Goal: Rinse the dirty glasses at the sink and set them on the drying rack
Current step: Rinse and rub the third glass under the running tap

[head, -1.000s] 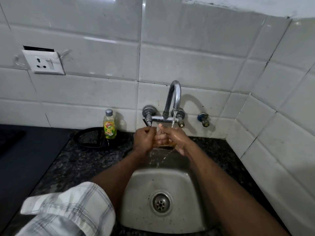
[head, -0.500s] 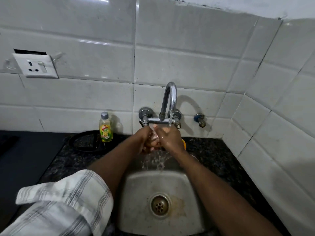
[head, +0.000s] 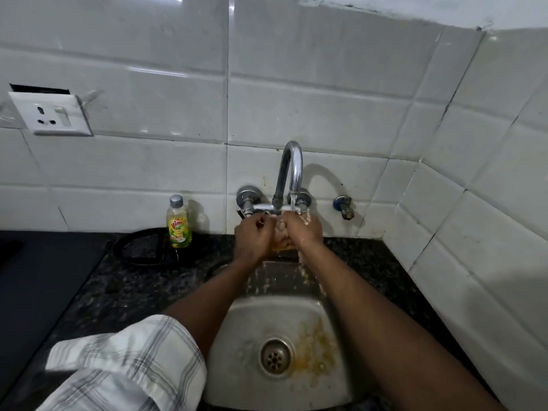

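Note:
A clear glass (head: 281, 236) with an orange-brown residue is held under the running chrome tap (head: 290, 173), above the back of the steel sink (head: 237, 336). My left hand (head: 253, 240) grips the glass from the left, and my right hand (head: 305, 231) wraps it from the right. Most of the glass is hidden between the two hands. Water runs over my right hand and splashes down into the sink. An orange-brown stain (head: 314, 348) spreads beside the drain (head: 275, 355).
A yellow dish-soap bottle (head: 178, 223) stands on the dark granite counter (head: 118, 286) left of the tap, beside a black ring-shaped object (head: 139, 247). A wall socket (head: 50, 114) sits at the upper left. Tiled walls close off the back and right. No drying rack is in view.
Both hands have stayed under the tap, shifting slightly on the glass. Orange-brown liquid has spread in the sink near the drain. The camera has tilted a little.

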